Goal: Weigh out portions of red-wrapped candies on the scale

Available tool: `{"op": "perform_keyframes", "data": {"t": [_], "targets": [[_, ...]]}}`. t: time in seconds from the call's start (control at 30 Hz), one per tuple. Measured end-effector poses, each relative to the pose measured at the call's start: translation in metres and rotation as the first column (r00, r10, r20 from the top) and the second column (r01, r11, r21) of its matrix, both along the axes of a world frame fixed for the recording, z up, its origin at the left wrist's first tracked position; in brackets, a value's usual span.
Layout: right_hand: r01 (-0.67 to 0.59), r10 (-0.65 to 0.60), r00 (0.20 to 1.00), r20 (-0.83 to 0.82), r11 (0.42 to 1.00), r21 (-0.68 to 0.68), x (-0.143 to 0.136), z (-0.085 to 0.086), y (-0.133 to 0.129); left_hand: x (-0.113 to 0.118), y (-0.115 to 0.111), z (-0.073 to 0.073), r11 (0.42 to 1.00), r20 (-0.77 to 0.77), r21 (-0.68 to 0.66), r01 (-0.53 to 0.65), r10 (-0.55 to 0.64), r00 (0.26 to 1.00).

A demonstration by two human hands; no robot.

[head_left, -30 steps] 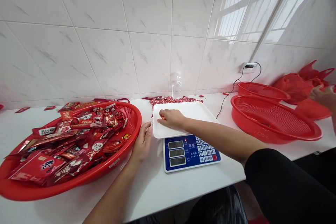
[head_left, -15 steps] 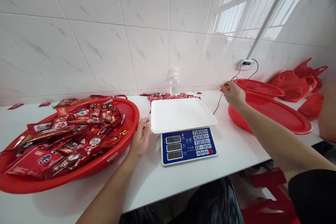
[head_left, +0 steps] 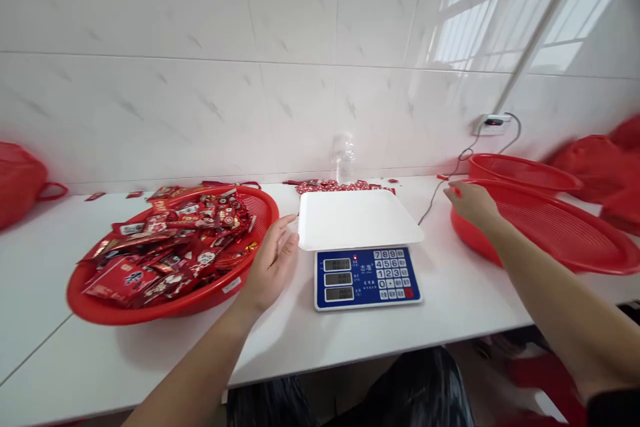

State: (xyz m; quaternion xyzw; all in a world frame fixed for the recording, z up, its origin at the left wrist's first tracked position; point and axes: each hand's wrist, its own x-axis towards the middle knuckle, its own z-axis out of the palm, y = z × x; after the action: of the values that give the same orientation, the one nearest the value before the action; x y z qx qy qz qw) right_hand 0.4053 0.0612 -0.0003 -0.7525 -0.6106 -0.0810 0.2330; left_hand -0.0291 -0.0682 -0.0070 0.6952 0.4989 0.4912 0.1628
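Observation:
My left hand (head_left: 274, 260) is beside the left edge of the scale's white tray (head_left: 357, 219), fingers curled. Something pale and see-through shows at its fingertips, too small to make out. To the right, my right hand (head_left: 475, 203) is closed over the near-left rim of a red plastic basket (head_left: 555, 220). A bit of a small red packet (head_left: 457, 193) shows between its fingers. The digital scale (head_left: 369, 278) has a blue keypad panel, and its tray bears nothing. Left of my left hand, a red basket (head_left: 173, 313) is heaped with red snack packets (head_left: 170, 247).
Behind the scale lie red patterned packets (head_left: 340, 185) and a clear plastic container (head_left: 344, 159) by the tiled wall. A cable (head_left: 435, 199) runs to a wall socket (head_left: 493, 124). Red bags (head_left: 585, 160) stand far right, another red bag (head_left: 17, 183) far left.
The view has swung left, bringing a red bag in at the left edge. My right hand still keeps a small red piece near the right basket; my left hand stays beside the tray.

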Motion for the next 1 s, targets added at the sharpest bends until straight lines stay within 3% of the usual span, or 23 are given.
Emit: {"op": "perform_keyframes", "data": {"t": [0.07,0.1,0.13,0.17,0.23,0.27,0.3,0.37,0.4,0.5,0.63,0.73,0.9,1.0], "targets": [[-0.155,0.157,0.988,0.000,0.979,0.134,-0.050,-0.004,-0.014,-0.012,-0.007,0.023,0.998,-0.091,-0.056,0.005,-0.010,0.996],[-0.267,0.271,0.963,0.009,0.941,0.208,-0.080,-0.008,-0.027,-0.021,-0.007,0.034,0.997,-0.158,-0.069,-0.020,0.009,0.987],[-0.445,0.476,0.879,0.014,0.810,0.381,-0.112,-0.014,-0.042,-0.030,-0.004,0.045,0.995,-0.237,-0.072,-0.062,0.043,0.971],[-0.603,0.671,0.739,0.066,0.613,0.510,-0.145,-0.021,-0.059,-0.041,0.001,0.053,0.990,-0.312,-0.063,-0.129,0.103,0.944],[-0.838,0.913,0.332,0.239,0.168,0.520,-0.206,-0.038,-0.094,-0.067,0.019,0.066,0.969,-0.469,-0.051,-0.240,0.189,0.862],[-0.869,0.934,0.143,0.328,-0.040,0.492,-0.231,-0.047,-0.109,-0.081,0.030,0.068,0.953,-0.550,-0.057,-0.299,0.220,0.806],[-0.875,0.934,0.025,0.356,-0.152,0.460,-0.253,-0.056,-0.121,-0.096,0.041,0.069,0.932,-0.633,-0.093,-0.351,0.216,0.743],[-0.853,0.925,-0.092,0.368,-0.264,0.450,-0.281,-0.070,-0.135,-0.125,0.058,0.065,0.859,-0.784,-0.232,-0.456,0.112,0.610],[-0.845,0.925,-0.113,0.362,-0.281,0.455,-0.287,-0.075,-0.137,-0.138,0.064,0.062,0.805,-0.834,-0.278,-0.524,0.069,0.547],[-0.827,0.940,-0.106,0.324,-0.264,0.496,-0.286,-0.084,-0.137,-0.166,0.072,0.048,0.721,-0.870,-0.282,-0.633,0.085,0.485],[-0.815,0.972,-0.066,0.225,-0.182,0.551,-0.272,-0.083,-0.137,-0.180,0.078,0.035,0.627,-0.880,-0.294,-0.721,0.118,0.461],[-0.810,0.980,-0.059,0.189,-0.158,0.566,-0.271,-0.082,-0.141,-0.179,0.086,0.034,0.577,-0.868,-0.379,-0.724,0.051,0.494],[-0.814,0.982,-0.064,0.175,-0.153,0.561,-0.275,-0.079,-0.146,-0.161,0.087,0.040,0.635,-0.819,-0.486,-0.600,-0.091,0.567],[-0.824,0.985,-0.057,0.163,-0.138,0.549,-0.274,-0.079,-0.146,-0.149,0.082,0.047,0.691,-0.699,-0.618,-0.375,-0.263,0.665]]}}
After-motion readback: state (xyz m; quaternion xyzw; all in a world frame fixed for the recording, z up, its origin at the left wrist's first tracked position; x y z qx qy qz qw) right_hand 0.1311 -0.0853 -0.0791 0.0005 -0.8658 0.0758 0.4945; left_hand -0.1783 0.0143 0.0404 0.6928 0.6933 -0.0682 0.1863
